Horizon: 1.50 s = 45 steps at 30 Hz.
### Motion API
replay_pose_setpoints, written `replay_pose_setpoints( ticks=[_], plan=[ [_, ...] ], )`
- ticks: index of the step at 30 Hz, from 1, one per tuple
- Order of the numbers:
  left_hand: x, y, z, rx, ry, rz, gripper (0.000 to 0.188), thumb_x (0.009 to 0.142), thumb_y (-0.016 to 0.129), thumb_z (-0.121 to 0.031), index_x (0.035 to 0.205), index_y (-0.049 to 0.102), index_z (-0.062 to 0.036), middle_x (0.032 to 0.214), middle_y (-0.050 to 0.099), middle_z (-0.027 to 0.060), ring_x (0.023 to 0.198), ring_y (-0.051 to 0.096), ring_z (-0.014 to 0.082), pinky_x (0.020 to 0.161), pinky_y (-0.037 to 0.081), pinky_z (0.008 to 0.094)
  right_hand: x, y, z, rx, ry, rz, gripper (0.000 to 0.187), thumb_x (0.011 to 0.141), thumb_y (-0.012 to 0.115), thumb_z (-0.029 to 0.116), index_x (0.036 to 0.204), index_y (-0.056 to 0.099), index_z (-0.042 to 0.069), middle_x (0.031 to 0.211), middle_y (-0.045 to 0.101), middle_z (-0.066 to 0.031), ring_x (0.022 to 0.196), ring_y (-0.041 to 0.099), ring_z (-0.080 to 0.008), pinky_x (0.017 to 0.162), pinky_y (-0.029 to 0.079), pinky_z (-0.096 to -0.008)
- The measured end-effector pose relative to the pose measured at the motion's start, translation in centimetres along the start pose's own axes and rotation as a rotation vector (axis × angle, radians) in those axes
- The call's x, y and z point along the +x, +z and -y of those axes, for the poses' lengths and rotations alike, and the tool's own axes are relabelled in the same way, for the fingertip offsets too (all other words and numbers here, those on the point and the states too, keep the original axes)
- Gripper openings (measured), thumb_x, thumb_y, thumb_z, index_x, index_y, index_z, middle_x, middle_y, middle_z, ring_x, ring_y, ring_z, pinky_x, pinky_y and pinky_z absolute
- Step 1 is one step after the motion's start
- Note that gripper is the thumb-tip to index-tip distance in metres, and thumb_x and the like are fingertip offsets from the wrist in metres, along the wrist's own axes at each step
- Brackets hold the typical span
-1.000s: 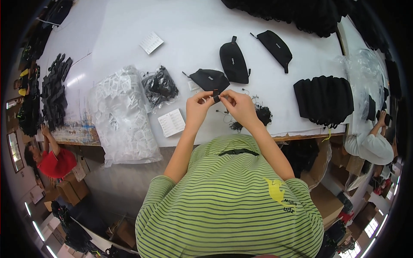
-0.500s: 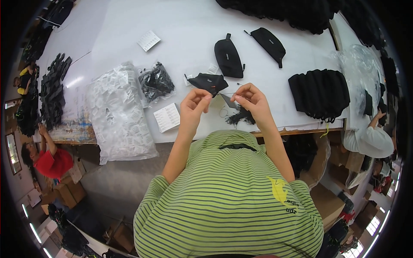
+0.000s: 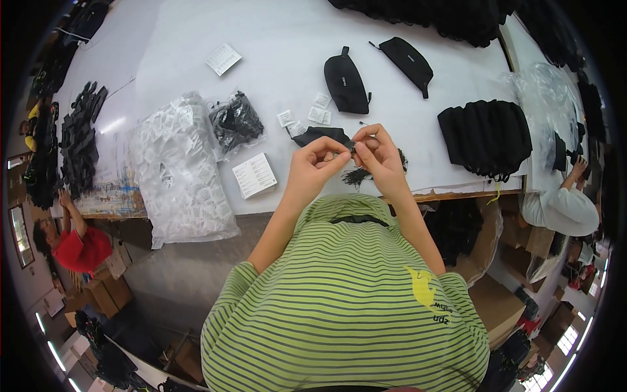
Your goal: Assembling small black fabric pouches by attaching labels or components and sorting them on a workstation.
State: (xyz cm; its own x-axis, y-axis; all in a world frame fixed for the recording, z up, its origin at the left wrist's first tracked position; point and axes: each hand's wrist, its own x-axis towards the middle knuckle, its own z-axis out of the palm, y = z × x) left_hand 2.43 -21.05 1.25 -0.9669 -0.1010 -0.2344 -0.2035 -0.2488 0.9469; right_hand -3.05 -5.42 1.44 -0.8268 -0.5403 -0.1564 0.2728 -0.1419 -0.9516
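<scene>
Two hands of yours meet at the fingertips: your right hand [image 3: 382, 160] pinches a small dark piece [image 3: 351, 147] between thumb and forefinger, while your left hand [image 3: 315, 164] brings its thumb and forefinger close beside it; you cannot tell from here whether the left grips anything. The piece is mostly hidden by your fingers, so its direction cannot be told.

Just beyond your left fingers lies a black pouch [image 3: 319, 135], its long axis running left to right, its left end carrying a thin pull and its right end reaching toward your fingertips; whether the piece belongs to it is unclear. Dark corded strands [image 3: 356, 176] lie below your right hand.

Farther out, a second pouch [image 3: 345, 82] points away from you, tab at the far end, and a third pouch [image 3: 407, 65] slants from far left to near right. Small white labels [image 3: 319, 115] lie beyond the nearest pouch, and a white card [image 3: 255, 176] rests to your left.
</scene>
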Motion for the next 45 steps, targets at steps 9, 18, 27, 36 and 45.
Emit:
replay_pose_setpoints(
  ticks=[9,18,27,36,45],
  plan=[
    [0.4,-0.2,-0.2,-0.019,-0.032,0.025,0.01,0.083,0.068,-0.009,0.086,0.063,-0.0011,0.059,0.036,-0.0109,0.055,0.031,-0.0012,0.051,0.025,0.0178,-0.2,0.3,-0.1,-0.005,-0.054,-0.055,0.013,0.094,0.053,0.01,0.105,0.048,0.004,0.074,0.05,0.0009,0.067,0.046,-0.006,0.06,0.035,-0.0189],
    [0.4,-0.9,-0.2,0.144,-0.093,0.126,0.009,0.081,0.068,-0.008,0.081,0.062,-0.0013,0.058,0.034,-0.0113,0.053,0.025,-0.0007,0.049,0.019,0.02,-0.5,-0.3,1.6,-0.496,-0.03,0.084,0.014,0.089,0.054,0.002,0.102,0.048,0.004,0.071,0.055,-0.0046,0.061,0.049,-0.0094,0.059,0.039,-0.0233],
    [-1.4,0.2,0.9,0.316,-0.08,0.176,0.009,0.08,0.066,-0.008,0.083,0.061,-0.0006,0.055,0.033,-0.0075,0.052,0.028,0.0027,0.049,0.024,0.0225,2.3,-2.8,0.2,-0.597,0.155,0.225,0.019,0.089,0.06,0.019,0.099,0.054,0.004,0.074,0.059,-0.0068,0.065,0.053,-0.0178,0.067,0.043,-0.0261],
    [-3.5,2.7,3.6,0.681,0.151,0.36,0.012,0.08,0.065,-0.01,0.089,0.06,-0.0034,0.072,0.052,0.0066,0.061,0.052,0.018,0.059,0.044,0.0301,2.2,-2.3,-11.4,-1.463,-0.113,0.259,0.045,0.076,0.068,0.03,0.114,0.062,0.007,0.115,0.06,-0.0153,0.105,0.057,-0.0307,0.087,0.046,-0.0389],
    [-0.6,-2.4,5.6,1.173,0.588,-0.057,0.029,0.07,0.071,-0.009,0.097,0.061,-0.0093,0.101,0.056,0.0048,0.102,0.05,0.0267,0.085,0.04,0.036,0.0,-2.1,-1.5,-1.07,-0.029,0.05,0.021,0.087,0.057,0.017,0.099,0.068,0.005,0.079,0.066,-0.0173,0.071,0.062,-0.0346,0.065,0.049,-0.0407]
  ],
)
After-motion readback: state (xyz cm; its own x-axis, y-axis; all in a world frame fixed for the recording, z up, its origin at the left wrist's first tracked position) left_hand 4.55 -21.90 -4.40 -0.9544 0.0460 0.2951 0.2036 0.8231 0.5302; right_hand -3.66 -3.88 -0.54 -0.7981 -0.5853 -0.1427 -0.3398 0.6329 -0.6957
